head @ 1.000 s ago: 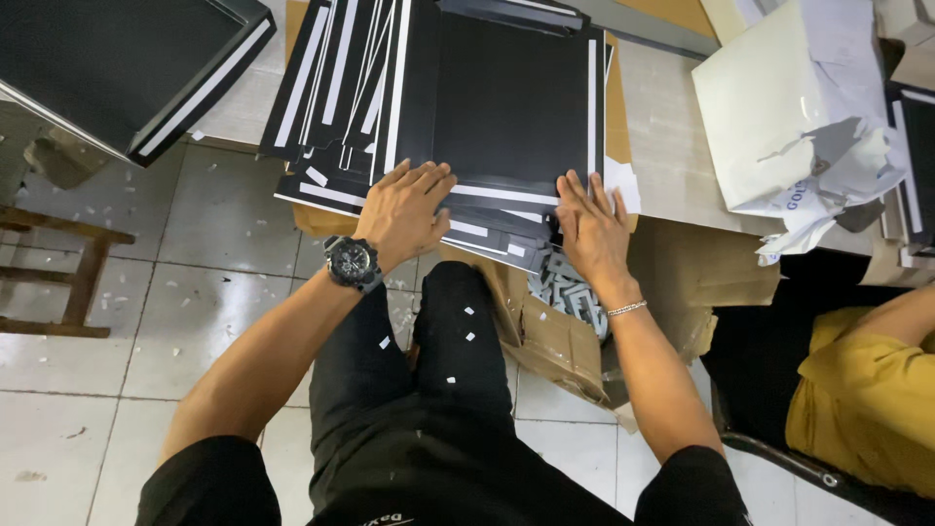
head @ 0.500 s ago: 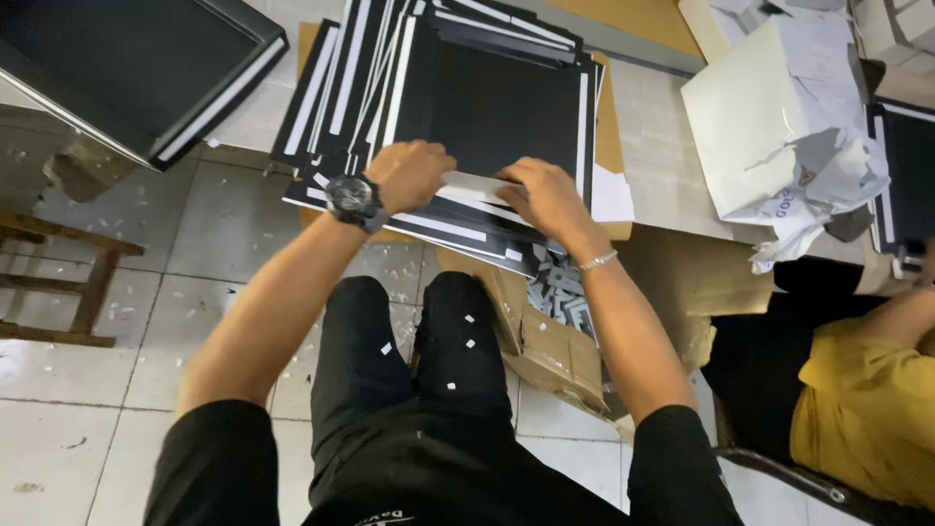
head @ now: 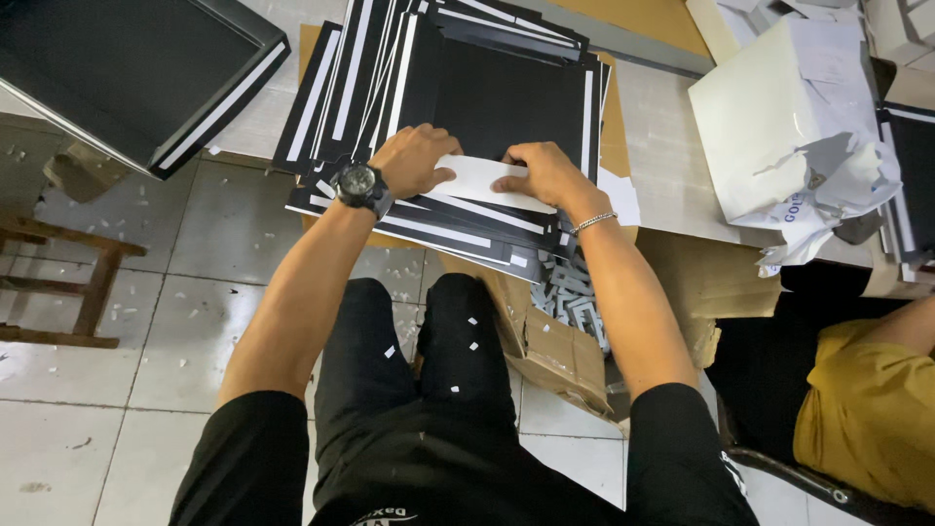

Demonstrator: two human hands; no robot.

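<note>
A fanned stack of black cardboard sheets with white strips (head: 506,97) lies on brown cardboard ahead of my knees. On its near edge, a white flap (head: 477,178) of the top sheet is pinched between both hands. My left hand (head: 414,161), with a black wristwatch (head: 360,185) on its wrist, grips the flap's left end. My right hand (head: 541,175), with a thin bracelet on the wrist, holds the flap's right end. My fingers hide part of the flap.
A black tray-like box (head: 127,68) lies at the upper left. A brown carton (head: 560,341) with grey-white strips stands by my right knee. Torn white paper wrapping (head: 789,127) sits at right. Another person in a yellow shirt (head: 867,409) sits at right; a wooden stool (head: 58,282) stands at left.
Both hands have moved from flat on the stack's near edge toward each other and now pinch a white flap of the top sheet.
</note>
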